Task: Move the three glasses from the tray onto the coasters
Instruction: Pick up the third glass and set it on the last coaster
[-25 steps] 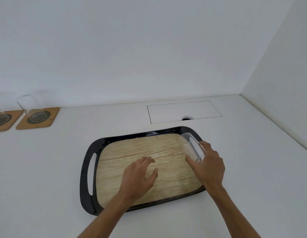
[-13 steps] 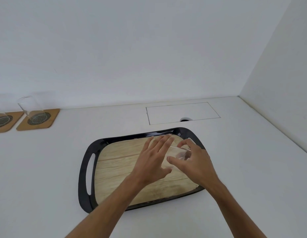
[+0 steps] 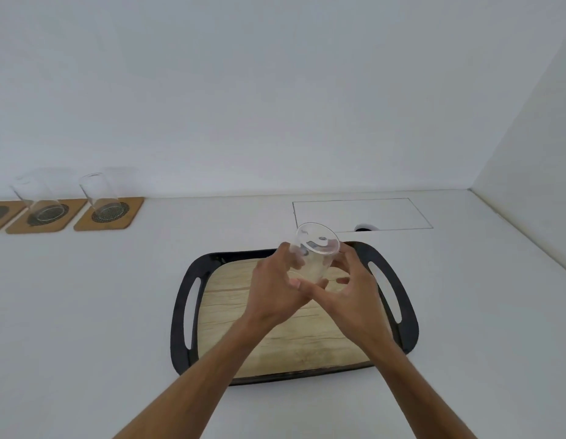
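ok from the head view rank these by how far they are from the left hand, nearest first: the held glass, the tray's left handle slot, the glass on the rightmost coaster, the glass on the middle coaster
1. Held glass, in the left hand over the tray.
2. Tray's left handle slot, to its left.
3. Glass on the rightmost coaster, far left by the wall.
4. Glass on the middle coaster, farther left.

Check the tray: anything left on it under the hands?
Visible wood-grain surface of the tray is bare. The last glass is lifted above it, in the left hand and right hand. Hands and forearms cover part of the centre; that patch cannot be seen.
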A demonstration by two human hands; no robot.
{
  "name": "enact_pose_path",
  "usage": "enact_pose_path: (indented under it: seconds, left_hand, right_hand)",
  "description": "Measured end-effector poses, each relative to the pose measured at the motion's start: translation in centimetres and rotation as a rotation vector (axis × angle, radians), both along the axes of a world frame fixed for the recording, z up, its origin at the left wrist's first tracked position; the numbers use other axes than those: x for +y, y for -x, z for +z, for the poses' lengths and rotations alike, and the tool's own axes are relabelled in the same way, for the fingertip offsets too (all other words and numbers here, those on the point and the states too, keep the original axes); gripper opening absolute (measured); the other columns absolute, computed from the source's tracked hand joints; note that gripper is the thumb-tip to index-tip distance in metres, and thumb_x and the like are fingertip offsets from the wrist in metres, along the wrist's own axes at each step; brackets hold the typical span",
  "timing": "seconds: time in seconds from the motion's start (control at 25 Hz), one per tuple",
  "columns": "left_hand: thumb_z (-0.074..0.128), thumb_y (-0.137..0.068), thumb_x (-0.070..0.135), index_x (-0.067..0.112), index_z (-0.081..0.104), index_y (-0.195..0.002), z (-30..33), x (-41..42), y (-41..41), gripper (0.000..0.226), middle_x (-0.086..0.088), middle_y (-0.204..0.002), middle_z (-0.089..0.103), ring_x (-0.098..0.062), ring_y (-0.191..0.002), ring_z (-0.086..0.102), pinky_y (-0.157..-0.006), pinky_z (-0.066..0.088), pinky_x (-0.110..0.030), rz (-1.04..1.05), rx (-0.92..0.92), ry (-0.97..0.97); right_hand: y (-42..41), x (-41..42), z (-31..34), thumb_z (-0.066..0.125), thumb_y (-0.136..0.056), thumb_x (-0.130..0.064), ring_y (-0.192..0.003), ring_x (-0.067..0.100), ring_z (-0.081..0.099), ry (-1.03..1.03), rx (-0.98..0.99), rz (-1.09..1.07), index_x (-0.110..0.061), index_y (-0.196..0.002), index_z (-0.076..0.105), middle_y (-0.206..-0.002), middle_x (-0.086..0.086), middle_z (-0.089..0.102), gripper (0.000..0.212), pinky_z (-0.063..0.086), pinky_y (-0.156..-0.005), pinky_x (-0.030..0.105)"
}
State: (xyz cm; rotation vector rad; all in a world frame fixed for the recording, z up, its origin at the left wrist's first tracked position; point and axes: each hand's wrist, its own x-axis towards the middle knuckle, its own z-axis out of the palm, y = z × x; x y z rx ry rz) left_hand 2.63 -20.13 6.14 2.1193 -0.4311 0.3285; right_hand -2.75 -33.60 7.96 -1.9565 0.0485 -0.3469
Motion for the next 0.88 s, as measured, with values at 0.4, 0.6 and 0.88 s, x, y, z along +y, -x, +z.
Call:
enact_pose_path:
  seconds: [0.4, 0.6, 0.88]
  left_hand:
    - [0.082, -0.058, 0.049, 0.033, 0.050, -0.107, 2.4, 7.0, 0.5, 0.060, 0.033, -0.093, 0.064, 0.006, -0.087, 0.064, -0.069, 0.048, -0.012, -0.160, 0.149, 0.084]
    - [0.086, -0.061, 0.052, 0.033, 0.055, -0.116, 3.0, 14.3, -0.9, 0.066, 0.027, -0.097, 0.071, 0.003, -0.094, 0.067, -0.083, 0.052, -0.020, -0.237, 0.217, 0.097]
    - [0.088, -0.056, 0.052, 0.024, 0.061, -0.103, 2.9, 26.8, -2.4, 0.060, 0.015, -0.087, 0.073, 0.000, -0.084, 0.069, -0.070, 0.052, -0.011, -0.153, 0.128, 0.061]
  right_hand:
    - [-2.3, 7.0, 1.5, 0.091, -0.060, -0.048, -0.099, -0.002, 0.072, -0.179, -0.024, 0.053, -0.047, -0.110, 0.061, -0.103, -0.019, 0.076, 0.058, 0.059, -0.084, 0.027]
    - [-3.4, 12.7, 2.5, 0.092, -0.059, -0.047, -0.095, 0.002, 0.074, -0.143, -0.036, 0.092, -0.043, -0.112, 0.062, -0.101, -0.018, 0.076, 0.062, 0.060, -0.079, 0.025]
    - [-5.4, 23.8, 2.9, 0.094, -0.058, -0.043, -0.100, -0.002, 0.071, -0.132, 0.019, 0.213, -0.036, -0.115, 0.062, -0.104, -0.017, 0.075, 0.066, 0.060, -0.082, 0.027]
